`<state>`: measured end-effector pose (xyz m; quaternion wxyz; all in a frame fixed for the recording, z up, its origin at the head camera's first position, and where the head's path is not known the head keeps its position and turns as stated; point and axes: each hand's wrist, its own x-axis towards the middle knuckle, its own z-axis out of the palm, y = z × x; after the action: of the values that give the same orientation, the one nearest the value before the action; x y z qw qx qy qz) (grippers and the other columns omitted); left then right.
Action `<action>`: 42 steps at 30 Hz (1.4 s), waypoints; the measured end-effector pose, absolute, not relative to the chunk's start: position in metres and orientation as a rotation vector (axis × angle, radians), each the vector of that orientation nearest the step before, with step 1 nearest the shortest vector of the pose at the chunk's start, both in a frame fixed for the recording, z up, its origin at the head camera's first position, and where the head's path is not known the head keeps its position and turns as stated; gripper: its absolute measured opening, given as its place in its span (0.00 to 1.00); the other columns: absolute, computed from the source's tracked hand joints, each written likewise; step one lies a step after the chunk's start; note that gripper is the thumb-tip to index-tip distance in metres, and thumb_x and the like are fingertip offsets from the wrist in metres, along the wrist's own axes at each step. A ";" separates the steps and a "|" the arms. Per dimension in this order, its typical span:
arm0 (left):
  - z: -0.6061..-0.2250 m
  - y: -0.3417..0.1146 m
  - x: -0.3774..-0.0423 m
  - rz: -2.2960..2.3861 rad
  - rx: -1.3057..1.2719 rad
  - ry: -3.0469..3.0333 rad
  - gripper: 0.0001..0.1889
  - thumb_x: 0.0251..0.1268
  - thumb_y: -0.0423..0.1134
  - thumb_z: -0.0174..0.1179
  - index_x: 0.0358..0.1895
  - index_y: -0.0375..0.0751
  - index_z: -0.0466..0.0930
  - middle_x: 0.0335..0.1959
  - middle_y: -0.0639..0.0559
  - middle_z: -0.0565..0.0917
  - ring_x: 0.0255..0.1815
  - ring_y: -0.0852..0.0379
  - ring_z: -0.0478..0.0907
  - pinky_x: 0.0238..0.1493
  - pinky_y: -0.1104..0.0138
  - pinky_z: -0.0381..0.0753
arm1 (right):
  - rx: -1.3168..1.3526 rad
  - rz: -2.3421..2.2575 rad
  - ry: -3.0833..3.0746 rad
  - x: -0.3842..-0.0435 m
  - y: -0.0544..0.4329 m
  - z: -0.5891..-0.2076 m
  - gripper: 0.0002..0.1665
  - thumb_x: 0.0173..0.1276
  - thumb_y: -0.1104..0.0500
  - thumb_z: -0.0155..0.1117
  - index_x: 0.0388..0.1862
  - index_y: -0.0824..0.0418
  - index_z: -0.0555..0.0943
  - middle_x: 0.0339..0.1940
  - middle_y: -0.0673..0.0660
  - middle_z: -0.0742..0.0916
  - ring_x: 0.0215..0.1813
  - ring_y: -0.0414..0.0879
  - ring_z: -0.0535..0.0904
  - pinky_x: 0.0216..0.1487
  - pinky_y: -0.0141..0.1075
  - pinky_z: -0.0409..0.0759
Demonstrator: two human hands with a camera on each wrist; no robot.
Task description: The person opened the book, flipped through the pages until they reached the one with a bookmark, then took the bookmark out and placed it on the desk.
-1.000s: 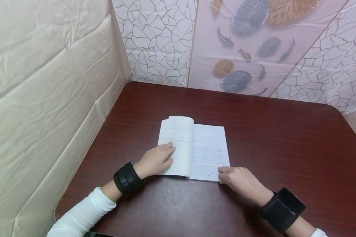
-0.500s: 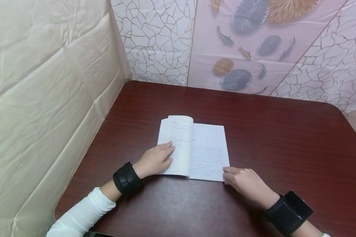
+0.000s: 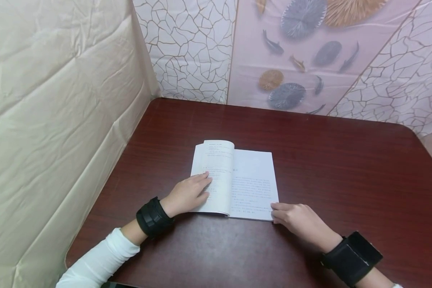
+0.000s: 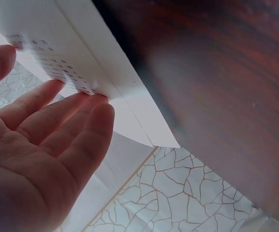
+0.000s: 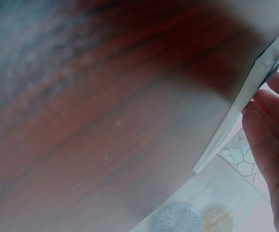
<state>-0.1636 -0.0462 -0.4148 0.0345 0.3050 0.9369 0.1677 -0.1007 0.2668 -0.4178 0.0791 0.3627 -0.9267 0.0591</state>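
An open book (image 3: 253, 188) lies on the table, with printed text on its pages. Its left-hand pages (image 3: 219, 160) bulge at the spine, and a further page edge shows behind them at the left. My left hand (image 3: 188, 194) rests on these pages with its fingers spread; in the left wrist view its fingertips touch the printed paper (image 4: 57, 53). My right hand (image 3: 302, 222) is at the book's lower right corner. In the right wrist view its fingers (image 5: 262, 140) reach the book's edge (image 5: 221, 135), thumb and fingertips apart.
The dark red-brown table (image 3: 345, 168) stretches beyond the book on all sides. A cream cloth wall (image 3: 57, 120) borders its left side, and a patterned backdrop (image 3: 194, 52) stands behind it. Black bands (image 3: 154, 218) are strapped round both wrists.
My right hand has slid a little to the right, out to the book's lower right corner. My left hand and the open book have stayed in place.
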 end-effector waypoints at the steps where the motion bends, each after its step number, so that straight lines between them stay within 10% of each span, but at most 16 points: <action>1: -0.415 -0.046 -0.164 0.518 0.939 2.880 0.22 0.60 0.41 0.52 0.57 0.36 0.69 0.61 0.42 0.68 0.63 0.51 0.65 0.59 0.59 0.66 | 1.080 0.181 -2.782 -0.101 0.267 -0.417 0.03 0.50 0.59 0.67 0.24 0.52 0.81 0.39 0.53 0.85 0.38 0.41 0.83 0.30 0.32 0.79; 24: -0.415 -0.047 -0.163 0.535 0.949 2.880 0.22 0.59 0.41 0.52 0.57 0.35 0.70 0.61 0.42 0.68 0.62 0.51 0.66 0.59 0.59 0.67 | 1.088 0.321 -2.812 -0.100 0.270 -0.413 0.09 0.48 0.65 0.67 0.31 0.57 0.83 0.41 0.57 0.85 0.42 0.45 0.82 0.34 0.34 0.79; 42: -0.412 -0.048 -0.163 0.541 0.971 2.885 0.22 0.60 0.41 0.52 0.57 0.35 0.70 0.61 0.42 0.69 0.62 0.51 0.66 0.59 0.59 0.66 | 0.461 0.436 -2.796 -0.099 0.256 -0.408 0.12 0.57 0.61 0.60 0.39 0.64 0.81 0.35 0.58 0.86 0.38 0.50 0.83 0.36 0.43 0.78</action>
<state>-0.1625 -0.0478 -0.4117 0.0250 0.3141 0.9328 0.1748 -0.0992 0.2559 -0.4078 0.1368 0.1592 -0.9660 0.1507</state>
